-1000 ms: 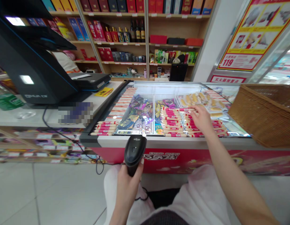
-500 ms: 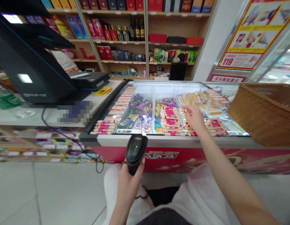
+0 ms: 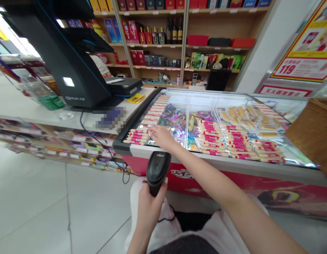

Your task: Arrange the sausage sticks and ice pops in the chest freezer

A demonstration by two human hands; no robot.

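My left hand [image 3: 150, 204] is wrapped round the handle of a black barcode scanner [image 3: 158, 167], which points forward in front of the freezer. My right hand [image 3: 163, 137] reaches across to the freezer's left front corner. Its fingers are bent together at the right end of a wrapped sausage [image 3: 139, 131] with a red-and-pink label, on top of a small stack. The fingertips are partly hidden. Larger rows of the same sausages [image 3: 212, 137] lie on the glass right of my forearm. Past them are clear packs of yellowish food [image 3: 240, 113].
A chest freezer [image 3: 218, 158] with a glass top spans the front. A brown wicker basket [image 3: 311, 130] stands at its right. On the left counter are a checkout machine [image 3: 81, 81] and a green-labelled bottle [image 3: 50, 100]. The scanner's cable [image 3: 100, 141] hangs beside the freezer.
My right hand has moved left from the middle sausage rows to the small stack at the left corner. The view has turned left. My left hand still holds the scanner.
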